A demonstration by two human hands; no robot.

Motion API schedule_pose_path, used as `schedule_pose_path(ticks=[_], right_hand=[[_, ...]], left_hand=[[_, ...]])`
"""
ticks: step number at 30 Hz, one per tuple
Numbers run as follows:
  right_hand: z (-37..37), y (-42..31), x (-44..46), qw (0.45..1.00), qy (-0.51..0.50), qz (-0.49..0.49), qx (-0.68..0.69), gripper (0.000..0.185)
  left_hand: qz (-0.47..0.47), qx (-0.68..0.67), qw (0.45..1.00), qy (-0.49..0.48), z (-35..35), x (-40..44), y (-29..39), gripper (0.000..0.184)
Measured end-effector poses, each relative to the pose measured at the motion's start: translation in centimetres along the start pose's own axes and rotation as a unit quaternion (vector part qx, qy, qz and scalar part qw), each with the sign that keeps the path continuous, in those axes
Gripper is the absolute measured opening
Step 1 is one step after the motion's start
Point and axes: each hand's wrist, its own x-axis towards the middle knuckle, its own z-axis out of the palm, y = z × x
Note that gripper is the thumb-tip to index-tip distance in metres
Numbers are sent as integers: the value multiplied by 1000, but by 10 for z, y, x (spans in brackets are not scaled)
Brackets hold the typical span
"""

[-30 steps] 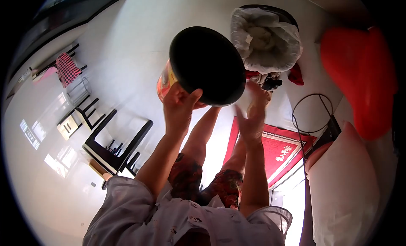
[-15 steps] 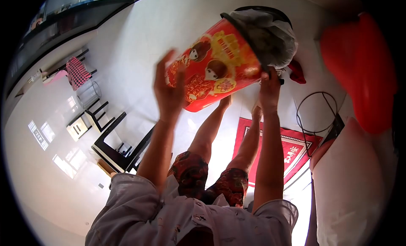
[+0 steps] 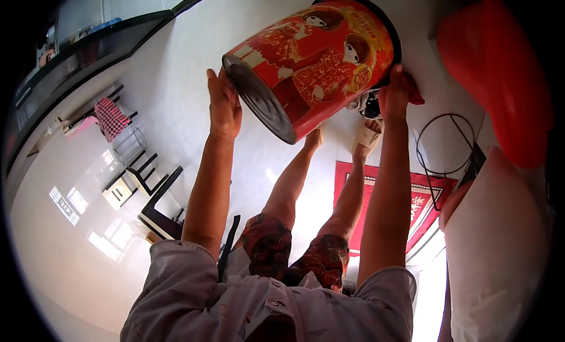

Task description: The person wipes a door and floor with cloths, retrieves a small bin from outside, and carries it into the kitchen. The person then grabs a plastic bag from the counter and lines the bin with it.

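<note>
A red trash bin (image 3: 312, 59) printed with cartoon figures is tilted on its side in the air, its grey base turned toward me and its black rim facing away. My left hand (image 3: 225, 109) grips the edge of the base, some fingers hidden behind it. At the rim, my right hand (image 3: 394, 98) has its fingers closed on the lower right side. Below the rim shows a crumpled dark and whitish bundle (image 3: 369, 105); whether it is still inside the bin I cannot tell. The bin's opening is out of sight.
A red mat (image 3: 382, 206) lies by my feet. To the right are a black wire ring stand (image 3: 445, 143), a large red plastic bag (image 3: 500, 83) and a pale sack (image 3: 497, 242). Black-framed furniture (image 3: 159, 206) and a checked cloth (image 3: 112, 118) are on the left.
The bin has tipped further over, its base swinging up toward me and its opening turning away. My left hand has moved onto the base edge. The whitish liner at the mouth no longer shows.
</note>
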Motion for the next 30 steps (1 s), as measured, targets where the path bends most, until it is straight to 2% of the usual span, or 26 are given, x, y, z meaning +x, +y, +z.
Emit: schedule_pose_path(ticks=[1,3,4,7,8,11,13,14,15,16,17,18,21,22,24,26,27,29,30], right_hand=[[-1,-1,1,1000,-13,-5,1,42],[-3,-2,2,999,-39,-15,2,42],[-3,-2,2,999,-33,-11,-3,42],[-4,2,1,999,-14,-9,-30,43],[-5,7,2,999,-8,-13,-46,42],[3,-4,-3,998,4,-35,-43,41],[8,-15,-8,996,12,-60,-67,42],[9,-17,-10,992,17,-76,-101,45],[8,-18,-10,986,22,-93,-136,49],[0,-6,-10,943,22,-153,-294,50],[-2,1,-10,944,29,-129,-302,51],[-4,7,-10,944,36,-104,-311,52],[10,-1,-23,951,0,-136,-279,54],[17,-5,-29,942,-14,-132,-309,53],[34,-12,-46,921,-40,-124,-368,52],[42,-1,-73,925,-50,-118,-359,42],[41,11,-84,925,-65,-125,-354,39],[57,7,-108,815,-125,-220,-521,31],[67,5,-121,800,-163,-241,-524,30]], left_hand=[[5,-12,1000,-20,-5,1,-1,74],[59,45,992,104,-14,1,-6,75],[71,45,988,130,-13,-2,1,74],[81,59,985,142,-8,-7,1,73],[79,25,996,36,3,-16,4,72],[143,174,971,-78,-10,-16,-1,71],[113,141,980,78,-17,-16,12,71],[117,135,977,119,-13,-14,20,69],[96,117,986,72,-14,-10,12,68],[75,99,992,24,-16,-7,-2,68],[53,80,995,-23,-11,-5,-9,68],[27,76,997,0,-10,-13,-13,67],[7,68,998,0,-45,-11,-8,66],[-6,61,998,-3,-50,-15,-3,67],[-11,68,995,67,-51,-24,-5,68],[-19,80,986,148,-63,-37,-13,68],[-22,98,983,156,-74,-46,-17,65],[-29,133,976,173,-85,-67,-17,60],[-34,155,970,186,-94,-77,-23,59]])
